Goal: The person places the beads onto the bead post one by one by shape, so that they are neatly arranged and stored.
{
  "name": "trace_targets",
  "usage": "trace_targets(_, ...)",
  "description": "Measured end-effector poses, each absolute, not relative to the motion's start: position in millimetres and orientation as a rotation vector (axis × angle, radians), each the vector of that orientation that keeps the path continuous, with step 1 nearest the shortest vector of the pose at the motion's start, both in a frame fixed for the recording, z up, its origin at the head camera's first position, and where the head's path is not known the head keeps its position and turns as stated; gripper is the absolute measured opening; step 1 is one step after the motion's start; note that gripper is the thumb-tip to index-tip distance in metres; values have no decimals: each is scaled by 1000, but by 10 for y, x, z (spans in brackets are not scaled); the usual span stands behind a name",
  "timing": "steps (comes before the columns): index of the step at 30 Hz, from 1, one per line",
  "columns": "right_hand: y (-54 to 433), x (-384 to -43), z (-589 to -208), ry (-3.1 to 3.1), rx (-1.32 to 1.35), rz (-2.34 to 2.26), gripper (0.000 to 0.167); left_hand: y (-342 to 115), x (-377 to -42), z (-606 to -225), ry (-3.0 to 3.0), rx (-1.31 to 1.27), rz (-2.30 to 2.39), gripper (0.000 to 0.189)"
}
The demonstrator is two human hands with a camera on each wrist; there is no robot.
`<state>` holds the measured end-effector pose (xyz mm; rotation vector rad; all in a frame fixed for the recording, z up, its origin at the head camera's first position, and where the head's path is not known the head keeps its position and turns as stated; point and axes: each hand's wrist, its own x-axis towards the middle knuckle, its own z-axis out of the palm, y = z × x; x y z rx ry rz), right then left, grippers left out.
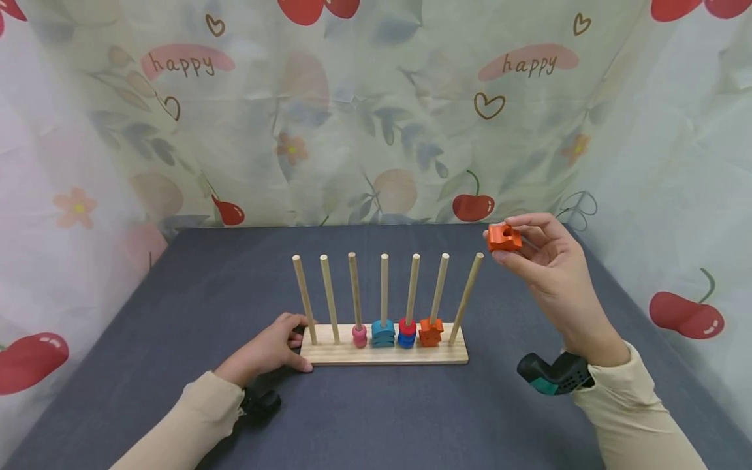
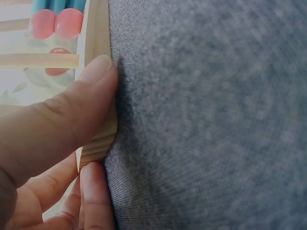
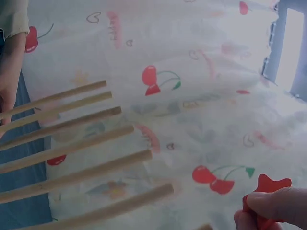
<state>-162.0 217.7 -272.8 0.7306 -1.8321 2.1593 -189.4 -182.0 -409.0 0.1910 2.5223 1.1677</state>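
Observation:
Raised at the right, my right hand [image 1: 546, 274] pinches an orange star-shaped bead [image 1: 504, 237] between thumb and fingertips. The bead's centre hole shows in the head view, and its star points show in the right wrist view. It is above and right of the rightmost peg [image 1: 467, 297]. My left hand [image 1: 270, 349] grips the left end of the wooden base [image 1: 376, 356], thumb along the front edge and fingers around the end. On the base's pegs sit pink beads [image 1: 360, 336], teal pieces [image 1: 383, 334], a red bead [image 1: 407, 326] over a blue bead [image 1: 407, 341], and orange star beads [image 1: 431, 333].
The base stands on a dark grey cloth-covered table [image 1: 376, 418], its several upright pegs in a row. Two pegs at the left and the rightmost one bear no beads. A printed curtain [image 1: 376, 130] surrounds the table's back and sides. Each wrist wears a dark device [image 1: 555, 373].

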Motion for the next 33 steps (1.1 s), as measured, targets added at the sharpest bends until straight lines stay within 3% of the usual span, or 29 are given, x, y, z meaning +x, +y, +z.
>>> trace_targets(11, 1911, -1697, -2552, -1975, 747, 1949, 40, -1827, -1895, -4103, 2527, 181, 1142, 82)
trace_targets(33, 1752, -1886, -2952, -2191, 692, 1729, 44, -1844, -1911, -4129, 2524, 185, 1166, 81)
